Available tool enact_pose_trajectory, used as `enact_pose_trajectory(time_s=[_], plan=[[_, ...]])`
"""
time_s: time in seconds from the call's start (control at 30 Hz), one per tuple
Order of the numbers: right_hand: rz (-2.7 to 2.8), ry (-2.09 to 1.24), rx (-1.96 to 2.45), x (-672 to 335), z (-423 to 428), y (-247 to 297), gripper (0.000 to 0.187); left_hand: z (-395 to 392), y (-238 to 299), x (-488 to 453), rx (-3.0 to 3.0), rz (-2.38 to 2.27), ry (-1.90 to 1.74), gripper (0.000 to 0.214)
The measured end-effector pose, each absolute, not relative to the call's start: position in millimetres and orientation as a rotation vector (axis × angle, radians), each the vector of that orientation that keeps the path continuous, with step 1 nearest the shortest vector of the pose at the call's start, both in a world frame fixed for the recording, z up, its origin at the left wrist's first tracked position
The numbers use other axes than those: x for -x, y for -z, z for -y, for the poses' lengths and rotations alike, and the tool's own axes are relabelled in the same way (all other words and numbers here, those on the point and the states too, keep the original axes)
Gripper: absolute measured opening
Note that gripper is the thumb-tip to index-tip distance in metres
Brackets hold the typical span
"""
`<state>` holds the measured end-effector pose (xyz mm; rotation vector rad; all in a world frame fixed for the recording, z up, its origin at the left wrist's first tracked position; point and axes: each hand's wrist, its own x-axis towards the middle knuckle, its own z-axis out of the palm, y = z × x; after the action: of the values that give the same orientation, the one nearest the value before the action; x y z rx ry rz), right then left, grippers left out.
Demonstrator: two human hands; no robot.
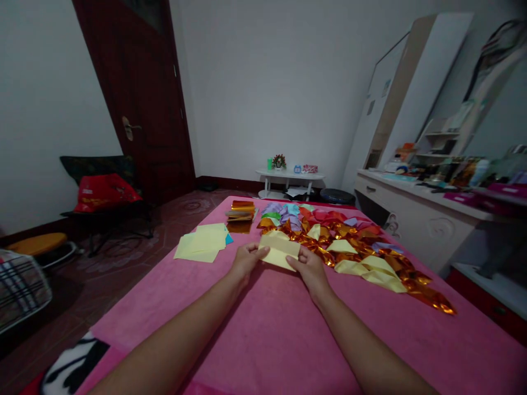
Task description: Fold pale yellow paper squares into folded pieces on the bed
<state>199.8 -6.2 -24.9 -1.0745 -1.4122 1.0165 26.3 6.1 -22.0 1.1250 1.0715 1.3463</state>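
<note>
A pale yellow sheet of paper (pixel 280 253), folded with a crease across it, is held just above the pink cloth (pixel 263 329). My left hand (pixel 246 261) pinches its left end, thumb on top. At the right end, my right hand (pixel 311 269) grips it the same way, the fingers behind partly hidden. Left of my hands lies a loose stack of yellow paper sheets (pixel 203 242) with a blue corner (pixel 229 238) showing. Behind it sits a pile of shiny gold foil sheets (pixel 240 216). To the right, folded yellow papers (pixel 376 271) lie among crumpled-looking gold foil pieces (pixel 428 293).
Purple (pixel 291 222) and red folded pieces (pixel 329 215) lie at the table's far side. A low white side table (pixel 290 174) stands by the wall. On the right is a cluttered white dresser (pixel 415 206); on the left, a chair with a red bag (pixel 105 192).
</note>
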Motion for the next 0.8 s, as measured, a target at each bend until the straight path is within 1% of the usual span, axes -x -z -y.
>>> enact_pose_trajectory(time_s=[0.07,0.2,0.3,0.37,0.4,0.43,0.5,0.57,0.67,0.8], plan=[[1.358,-0.951,1.067,-200,6,32,0.037,-7,27,-29,-1.082,-1.074,-1.467,0.039],[1.309,-0.831,1.073,-203,6,40,0.019,-6,34,-27,-1.104,-1.072,-1.612,0.028],[1.320,-0.786,1.060,-204,6,39,0.016,-4,36,-24,-1.176,-1.052,-1.584,0.011],[1.334,-0.785,1.051,-204,7,38,0.010,-1,36,-24,-1.220,-1.037,-1.514,0.009],[1.340,-0.791,1.048,-205,7,37,0.009,0,36,-24,-1.239,-1.027,-1.477,0.009],[1.344,-0.797,1.045,-205,8,37,0.011,1,35,-25,-1.255,-1.014,-1.446,0.015],[1.348,-0.811,1.041,-204,9,35,0.017,2,35,-27,-1.280,-0.987,-1.407,0.034],[1.352,-0.832,1.031,-204,11,34,0.022,2,34,-28,-1.296,-0.966,-1.398,0.044],[1.361,-0.876,1.005,-202,13,31,0.030,0,36,-27,-1.306,-0.951,-1.413,0.044],[1.369,-0.878,1.006,-205,10,32,0.023,-2,40,-26,-1.312,-0.959,-1.429,0.033]])
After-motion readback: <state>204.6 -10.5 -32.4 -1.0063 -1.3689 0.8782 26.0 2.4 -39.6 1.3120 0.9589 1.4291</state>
